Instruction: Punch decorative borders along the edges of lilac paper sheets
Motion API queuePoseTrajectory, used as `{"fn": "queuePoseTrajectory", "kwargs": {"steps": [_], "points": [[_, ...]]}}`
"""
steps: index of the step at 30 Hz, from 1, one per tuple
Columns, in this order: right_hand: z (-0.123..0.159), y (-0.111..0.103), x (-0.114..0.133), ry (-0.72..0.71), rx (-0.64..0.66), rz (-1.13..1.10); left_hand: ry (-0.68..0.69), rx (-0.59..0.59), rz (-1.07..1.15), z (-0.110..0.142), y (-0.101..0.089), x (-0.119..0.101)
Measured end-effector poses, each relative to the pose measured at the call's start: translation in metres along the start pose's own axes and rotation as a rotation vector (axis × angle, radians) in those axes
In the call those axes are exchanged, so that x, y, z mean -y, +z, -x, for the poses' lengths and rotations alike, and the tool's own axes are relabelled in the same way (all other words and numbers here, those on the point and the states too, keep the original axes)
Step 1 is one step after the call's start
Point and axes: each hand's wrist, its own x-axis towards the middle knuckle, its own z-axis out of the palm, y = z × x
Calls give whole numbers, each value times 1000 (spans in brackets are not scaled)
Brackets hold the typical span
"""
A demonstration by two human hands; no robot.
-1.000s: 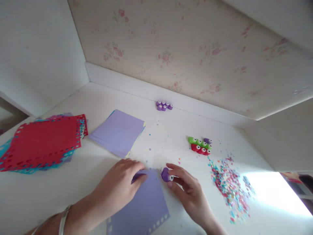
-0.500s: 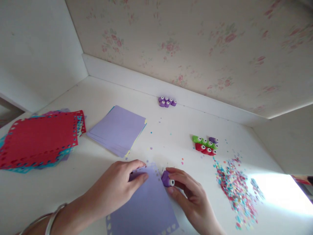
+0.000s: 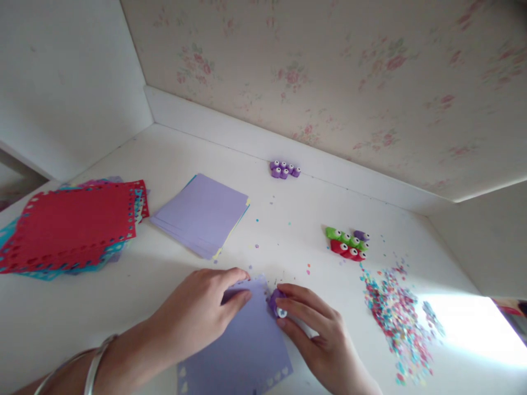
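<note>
I'm pinching purple paper (image 3: 247, 345) by its far edge with my left hand (image 3: 208, 300). My right hand (image 3: 319, 334) is gripping this little purple punch (image 3: 275, 299) at the paper's side.

Holds a lilac sheet (image 3: 251, 340) by its far edge in the left hand (image 3: 214, 302), with bangles (image 3: 97, 365) round that wrist. Grips a purple punch (image 3: 276, 299) in the right hand (image 3: 319, 329), at the sheet's right edge, near the far corner. Shows a punched red pile (image 3: 82, 225) at left, a lilac stack (image 3: 201, 214) beside it, purple punches (image 3: 284, 171) far off, green punches (image 3: 346, 238) and red punches (image 3: 348, 250) at right, confetti (image 3: 401, 323) nearer.
</note>
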Motion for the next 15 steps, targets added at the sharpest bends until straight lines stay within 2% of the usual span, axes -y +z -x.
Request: {"fn": "queuePoseTrajectory", "kwargs": {"steps": [5,9,12,15], "points": [[-1,3,5,-7,52,33,33,0,-83,2,5,2],[-1,5,9,89,105,-10,77,-22,-149,2,10,3],[-5,-3,11,177,106,-59,189,-105,-224,3,9,-1],[-14,-14,12,246,128,-3,292,-204,-340,9,7,-8]]}}
